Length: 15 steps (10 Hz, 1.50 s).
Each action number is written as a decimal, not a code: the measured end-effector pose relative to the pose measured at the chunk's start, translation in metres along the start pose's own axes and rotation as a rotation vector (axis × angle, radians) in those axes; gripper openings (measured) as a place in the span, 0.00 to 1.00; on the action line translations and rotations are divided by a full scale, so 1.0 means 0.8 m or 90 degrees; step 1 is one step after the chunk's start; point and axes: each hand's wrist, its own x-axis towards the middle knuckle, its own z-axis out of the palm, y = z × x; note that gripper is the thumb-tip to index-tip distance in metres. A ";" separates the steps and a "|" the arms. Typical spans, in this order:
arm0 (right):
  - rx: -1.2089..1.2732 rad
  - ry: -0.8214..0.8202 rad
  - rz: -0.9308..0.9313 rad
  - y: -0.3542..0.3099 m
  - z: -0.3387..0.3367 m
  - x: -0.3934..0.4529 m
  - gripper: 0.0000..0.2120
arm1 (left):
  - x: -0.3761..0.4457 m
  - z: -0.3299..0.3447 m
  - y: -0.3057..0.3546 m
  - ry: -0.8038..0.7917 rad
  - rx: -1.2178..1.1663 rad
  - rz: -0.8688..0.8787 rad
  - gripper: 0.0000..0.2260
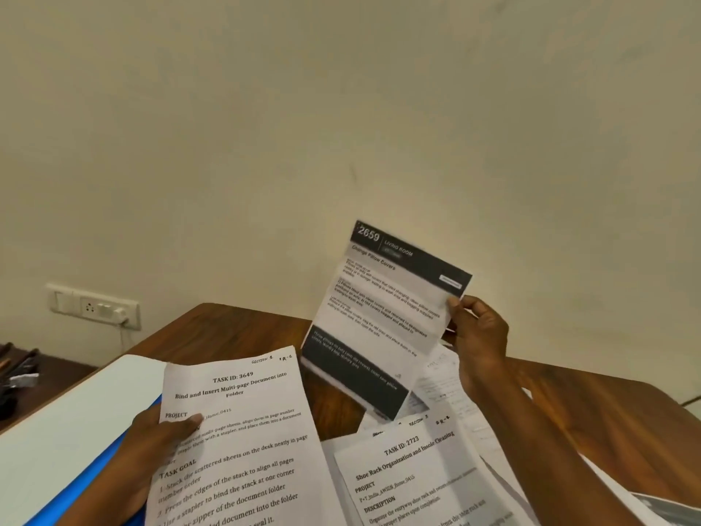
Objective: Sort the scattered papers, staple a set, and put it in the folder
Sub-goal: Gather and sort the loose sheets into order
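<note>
My left hand (151, 446) grips a white printed sheet (242, 430) headed "TASK ID: 3649", thumb on its left edge, held over the desk. My right hand (478, 336) pinches the right edge of a sheet with dark bands (383, 309), numbered 2659, lifted and tilted above the desk. Below it lie more loose papers, the top one headed "TASK ID: 2723" (413, 472). A blue folder (98, 465) with a pale cover (68, 423) lies at the left, partly under my left hand. No stapler is in view.
The wooden desk (235, 328) stands against a cream wall, its far corner near the centre. A wall socket with a plug (95, 307) sits at the left. Dark objects (15, 377) lie on a lower surface at far left. More sheets (455, 389) spread to the right.
</note>
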 end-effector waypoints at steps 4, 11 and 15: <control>0.082 -0.076 0.011 -0.081 -0.090 -0.069 0.07 | -0.020 0.009 0.022 -0.009 -0.090 0.035 0.12; -0.053 -0.062 0.213 0.081 -0.200 -0.152 0.06 | -0.124 0.103 0.001 -0.132 -0.008 0.100 0.10; -0.046 -0.153 0.257 0.106 -0.203 -0.150 0.11 | -0.131 0.138 -0.016 -0.160 0.004 0.057 0.07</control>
